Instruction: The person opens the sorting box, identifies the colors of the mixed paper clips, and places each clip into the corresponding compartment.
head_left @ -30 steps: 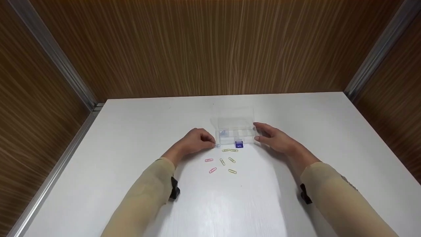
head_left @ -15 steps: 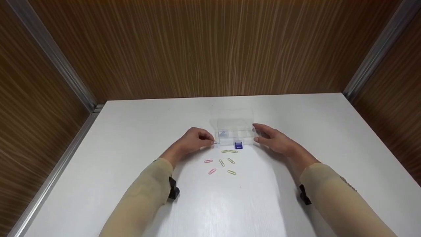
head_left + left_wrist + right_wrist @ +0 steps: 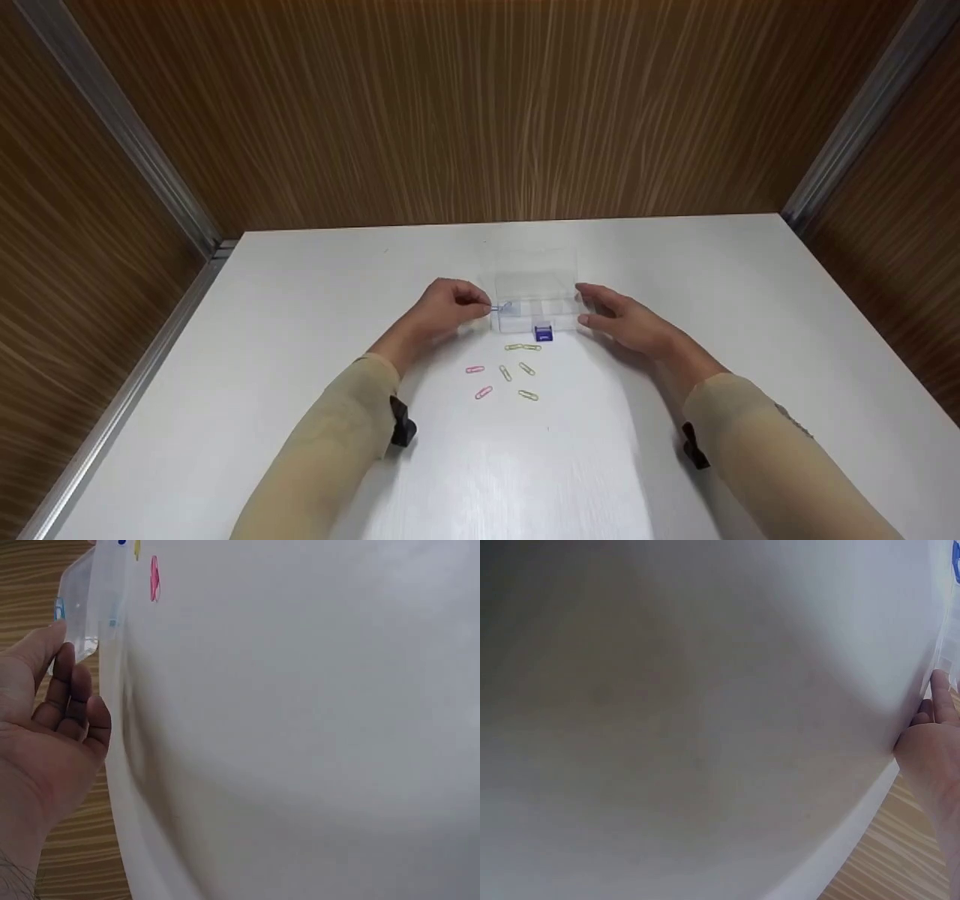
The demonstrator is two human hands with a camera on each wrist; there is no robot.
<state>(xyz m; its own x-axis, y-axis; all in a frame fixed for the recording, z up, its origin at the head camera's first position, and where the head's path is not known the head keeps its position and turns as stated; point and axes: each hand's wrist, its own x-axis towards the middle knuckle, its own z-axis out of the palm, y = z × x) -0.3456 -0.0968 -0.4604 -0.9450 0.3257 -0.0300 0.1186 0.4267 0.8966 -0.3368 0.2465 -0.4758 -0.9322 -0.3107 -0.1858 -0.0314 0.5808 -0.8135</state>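
Blue wire paper clip (image 3: 58, 609) is shifting farther back along left side of clear plastic divided box (image 3: 517, 324), narrow grip of your left hand (image 3: 448, 307) pinching it, likely nearing rear-left compartment (image 3: 516, 310); your right hand (image 3: 624, 319) is resting wide at box's right side.

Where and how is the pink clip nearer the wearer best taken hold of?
Likely by pinching the pink clip across its long sides at mid-length, from above and the left. It lies flat on the table, slanting, apart from other clips, both sides exposed. The left hand is nearer, but pinches a blue clip.
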